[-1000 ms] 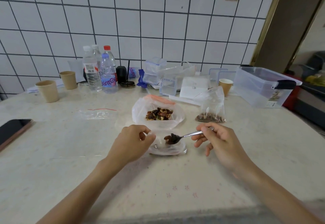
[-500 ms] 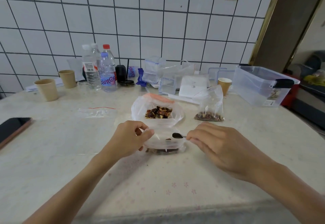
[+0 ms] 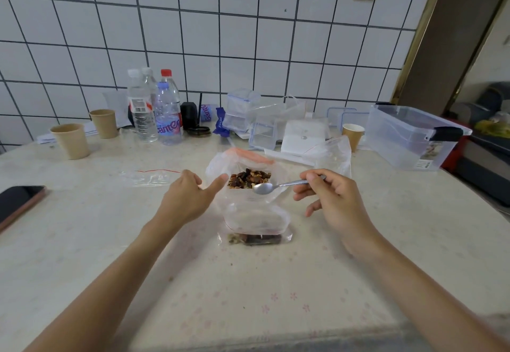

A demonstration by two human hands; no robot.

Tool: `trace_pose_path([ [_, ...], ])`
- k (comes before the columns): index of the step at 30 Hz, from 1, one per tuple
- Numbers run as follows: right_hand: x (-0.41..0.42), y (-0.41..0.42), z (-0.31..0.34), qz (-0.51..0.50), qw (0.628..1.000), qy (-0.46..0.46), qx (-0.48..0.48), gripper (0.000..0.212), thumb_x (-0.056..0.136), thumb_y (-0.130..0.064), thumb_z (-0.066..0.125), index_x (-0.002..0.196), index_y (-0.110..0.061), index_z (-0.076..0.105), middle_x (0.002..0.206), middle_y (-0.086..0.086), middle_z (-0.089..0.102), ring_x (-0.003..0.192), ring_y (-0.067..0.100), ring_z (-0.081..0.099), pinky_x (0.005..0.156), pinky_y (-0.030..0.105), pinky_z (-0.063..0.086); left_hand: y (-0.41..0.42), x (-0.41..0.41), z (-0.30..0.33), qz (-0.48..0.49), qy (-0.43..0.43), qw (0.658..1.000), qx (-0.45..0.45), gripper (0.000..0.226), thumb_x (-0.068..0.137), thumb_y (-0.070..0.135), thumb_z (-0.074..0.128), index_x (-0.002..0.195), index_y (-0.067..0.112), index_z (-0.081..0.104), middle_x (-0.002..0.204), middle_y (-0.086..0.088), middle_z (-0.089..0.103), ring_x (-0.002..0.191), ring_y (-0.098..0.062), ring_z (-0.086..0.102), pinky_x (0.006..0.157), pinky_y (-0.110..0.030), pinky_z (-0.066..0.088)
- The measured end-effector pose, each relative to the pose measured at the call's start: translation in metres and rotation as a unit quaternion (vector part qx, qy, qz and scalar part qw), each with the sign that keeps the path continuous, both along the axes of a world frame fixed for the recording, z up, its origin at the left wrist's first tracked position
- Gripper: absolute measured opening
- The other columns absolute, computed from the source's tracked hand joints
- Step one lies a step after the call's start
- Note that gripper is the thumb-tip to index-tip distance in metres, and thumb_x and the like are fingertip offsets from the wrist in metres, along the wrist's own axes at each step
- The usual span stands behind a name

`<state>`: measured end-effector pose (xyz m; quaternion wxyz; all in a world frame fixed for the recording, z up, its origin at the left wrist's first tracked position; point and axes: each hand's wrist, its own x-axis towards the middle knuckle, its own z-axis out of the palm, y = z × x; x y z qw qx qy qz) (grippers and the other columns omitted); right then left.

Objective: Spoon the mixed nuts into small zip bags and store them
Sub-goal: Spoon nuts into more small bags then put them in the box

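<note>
Spoon [image 3: 263,187] now emptied, gripped by right hand [image 3: 331,200], returned over mixed nuts [image 3: 248,178] at 12 o'clock. Small zip bag [image 3: 255,224] released; left hand [image 3: 190,200] apparently open, holding nothing. Refill expected.

Three paper cups [image 3: 71,140], four water bottles [image 3: 167,115] (clustered), one spoon [image 3: 276,186], one phone [image 3: 18,202].

White tiled wall [image 3: 220,34] — dark grout — behind pale table [image 3: 82,241].

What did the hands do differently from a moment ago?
The right hand tipped its nuts into the small zip bag and carried the spoon, now empty, back to the big bag of nuts. The left hand let go of the small bag and opened. The cups, bottles and phone stayed put.
</note>
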<state>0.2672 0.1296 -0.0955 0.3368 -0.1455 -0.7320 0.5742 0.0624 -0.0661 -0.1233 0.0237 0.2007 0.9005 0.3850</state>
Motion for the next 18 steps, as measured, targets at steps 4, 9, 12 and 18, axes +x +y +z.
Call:
trace_pose_path([
  [4, -0.029, -0.001, -0.001, -0.028, 0.998, -0.005, -0.051, 0.017, 0.105, -0.015, 0.057, 0.099, -0.012, 0.072, 0.086, 0.007, 0.079, 0.080, 0.018, 0.077, 0.055, 0.028, 0.059, 0.024, -0.006, -0.001, 0.005, -0.012, 0.996, 0.083, 0.080, 0.086, 0.073, 0.062, 0.131, 0.007, 0.051, 0.120, -0.007, 0.061, 0.109, -0.028, 0.061, 0.093, -0.046, 0.055],
  [9, -0.057, -0.005, -0.013, -0.021, 0.997, -0.027, -0.066, 0.023, 0.106, -0.017, 0.055, 0.093, -0.007, 0.072, 0.085, 0.010, 0.080, 0.080, 0.017, 0.078, 0.062, 0.026, 0.060, 0.034, -0.009, -0.023, -0.007, 0.048, 0.990, 0.131, 0.040, 0.097, 0.051, 0.062, 0.112, 0.014, 0.061, 0.097, -0.002, 0.066, 0.090, -0.025, 0.062, 0.072, -0.036, 0.046],
  [12, -0.067, -0.007, -0.023, -0.006, 0.996, -0.067, -0.052, 0.029, 0.107, -0.022, 0.054, 0.095, -0.004, 0.073, 0.082, 0.007, 0.080, 0.080, 0.021, 0.078, 0.066, 0.029, 0.060, 0.033, -0.010, -0.029, -0.020, 0.066, 0.986, 0.154, 0.029, 0.099, 0.045, 0.061, 0.108, 0.017, 0.064, 0.086, 0.003, 0.065, 0.082, -0.022, 0.060, 0.068, -0.032, 0.039],
  [18, -0.088, -0.007, -0.031, -0.049, 0.993, -0.084, -0.069, 0.024, 0.106, -0.020, 0.055, 0.098, -0.006, 0.072, 0.080, 0.005, 0.080, 0.078, 0.020, 0.078, 0.060, 0.032, 0.059, 0.036, -0.007, -0.026, -0.043, 0.064, 0.977, 0.198, 0.015, 0.098, 0.036, 0.066, 0.105, 0.023, 0.067, 0.085, 0.011, 0.069, 0.078, -0.012, 0.064, 0.063, -0.027, 0.044],
])
